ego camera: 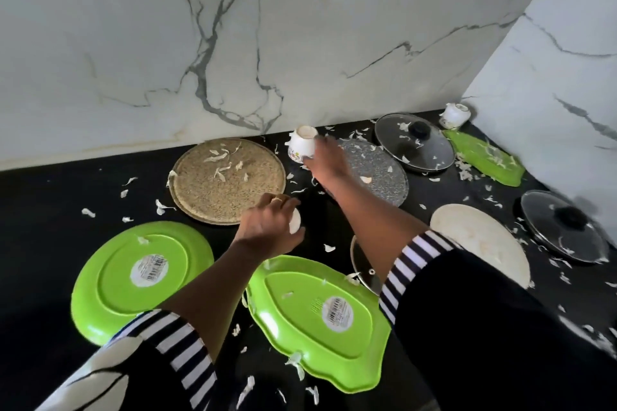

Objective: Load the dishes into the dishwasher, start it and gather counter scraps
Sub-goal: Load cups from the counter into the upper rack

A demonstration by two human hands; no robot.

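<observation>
Reaching far, your right hand (325,160) gripped the cup (302,143) by the wall; your left hand (270,227), nearer you, was closed on a white piece (295,222).

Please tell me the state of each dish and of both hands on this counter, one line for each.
Round green plate: upside down.
Leaf-shaped green plate: upside down.
Cup: upside down, right hand on it.
Corner cup: tipped over.
Left hand: closed on white scraps.

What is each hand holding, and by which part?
The right hand grips an upturned white cup by its side. The left hand holds white scraps.
</observation>
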